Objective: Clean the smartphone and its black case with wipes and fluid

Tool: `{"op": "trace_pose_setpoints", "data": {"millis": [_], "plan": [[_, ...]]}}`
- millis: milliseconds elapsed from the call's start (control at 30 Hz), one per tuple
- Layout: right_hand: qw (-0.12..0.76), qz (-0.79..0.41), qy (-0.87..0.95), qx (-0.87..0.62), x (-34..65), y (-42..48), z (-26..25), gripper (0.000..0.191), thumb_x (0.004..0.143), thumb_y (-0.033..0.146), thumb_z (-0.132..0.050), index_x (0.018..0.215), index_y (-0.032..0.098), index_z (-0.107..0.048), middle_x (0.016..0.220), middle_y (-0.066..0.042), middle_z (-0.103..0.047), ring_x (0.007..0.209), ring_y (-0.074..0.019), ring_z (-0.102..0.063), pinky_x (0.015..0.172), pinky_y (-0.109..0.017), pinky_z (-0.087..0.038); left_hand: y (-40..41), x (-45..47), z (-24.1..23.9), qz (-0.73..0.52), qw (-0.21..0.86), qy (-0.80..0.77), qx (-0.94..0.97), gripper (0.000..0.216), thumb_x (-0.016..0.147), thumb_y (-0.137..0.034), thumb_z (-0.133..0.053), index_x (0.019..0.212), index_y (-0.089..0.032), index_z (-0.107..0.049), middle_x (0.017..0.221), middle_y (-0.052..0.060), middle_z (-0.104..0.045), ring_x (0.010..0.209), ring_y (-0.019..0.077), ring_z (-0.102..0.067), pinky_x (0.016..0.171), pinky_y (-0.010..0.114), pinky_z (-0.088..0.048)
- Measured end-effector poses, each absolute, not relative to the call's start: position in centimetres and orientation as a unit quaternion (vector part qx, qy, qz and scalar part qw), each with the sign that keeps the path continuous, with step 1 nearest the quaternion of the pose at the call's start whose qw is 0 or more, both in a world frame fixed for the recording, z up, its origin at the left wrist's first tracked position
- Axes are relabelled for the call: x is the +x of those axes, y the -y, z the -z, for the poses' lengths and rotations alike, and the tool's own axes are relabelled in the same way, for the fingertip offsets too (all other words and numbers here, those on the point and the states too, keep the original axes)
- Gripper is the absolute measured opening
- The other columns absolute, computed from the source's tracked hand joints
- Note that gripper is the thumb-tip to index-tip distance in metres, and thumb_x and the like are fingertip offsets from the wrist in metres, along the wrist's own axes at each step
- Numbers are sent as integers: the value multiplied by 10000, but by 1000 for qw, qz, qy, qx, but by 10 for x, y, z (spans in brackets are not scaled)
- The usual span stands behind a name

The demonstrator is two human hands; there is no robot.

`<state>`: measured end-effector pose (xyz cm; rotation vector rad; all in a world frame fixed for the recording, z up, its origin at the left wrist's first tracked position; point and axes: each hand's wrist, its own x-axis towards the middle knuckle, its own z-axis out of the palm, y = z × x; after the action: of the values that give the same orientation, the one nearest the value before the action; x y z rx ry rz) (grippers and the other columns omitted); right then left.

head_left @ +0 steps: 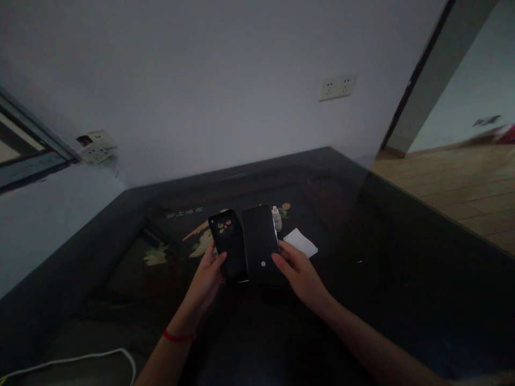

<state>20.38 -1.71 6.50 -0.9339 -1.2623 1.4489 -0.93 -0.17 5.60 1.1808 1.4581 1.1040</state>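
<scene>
In my left hand (210,271) is a black phone case (230,249) with round camera cutouts near its top, my thumb lying on its edge. My right hand (296,268) grips a dark phone (260,236) by its right side. A small pale round icon shows low on the phone's dark face. Case and phone are side by side above the table, their edges close together; whether they touch I cannot tell. Just beyond the phone's right edge stands a small white bottle (277,219). White paper (301,243) lies behind my right hand.
A dark glossy table (382,300) with a printed flower pattern reaches to the wall. A white cable (80,356) runs along the lower left. Sockets (338,87) are on the wall, and more sockets (96,147) sit at the left corner. Wooden floor (462,187) shows at right.
</scene>
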Motion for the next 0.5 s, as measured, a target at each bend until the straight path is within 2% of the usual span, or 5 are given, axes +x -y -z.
{"op": "trace_pose_setpoints", "data": {"millis": [67,167,300,500], "plan": [[476,-567,534,-408,206,15,-65,274,847,327,-537,1087,206,-591,891,-32,-690,827,-189,-650,704,-295,-497,13,5,-63,-473,597,-503,409,643,794,-325,-620,1371,-276,-340,1121,62,-661,949,201,-654,787,313,-531],[464,-552,545,-428,208,12,-62,279,845,327,-531,1087,205,-595,895,-40,-692,828,-197,-654,723,-313,-505,24,18,-68,-476,662,-472,335,733,781,-262,-659,1415,-303,-292,1137,54,-657,970,192,-649,797,301,-532],[440,-556,559,-430,206,11,-59,287,842,335,-538,1087,198,-595,929,-55,-692,860,-218,-657,750,-337,-513,32,26,-65,-474,682,-478,286,753,797,-248,-656,1437,-288,-263,1112,52,-669,984,182,-644,805,278,-524],[409,-569,570,-428,203,14,-60,276,844,314,-543,1082,191,-609,929,-56,-700,855,-217,-664,758,-346,-518,34,31,-58,-488,669,-453,329,755,797,-310,-661,1442,-268,-270,1086,62,-678,938,200,-645,759,286,-517]]}}
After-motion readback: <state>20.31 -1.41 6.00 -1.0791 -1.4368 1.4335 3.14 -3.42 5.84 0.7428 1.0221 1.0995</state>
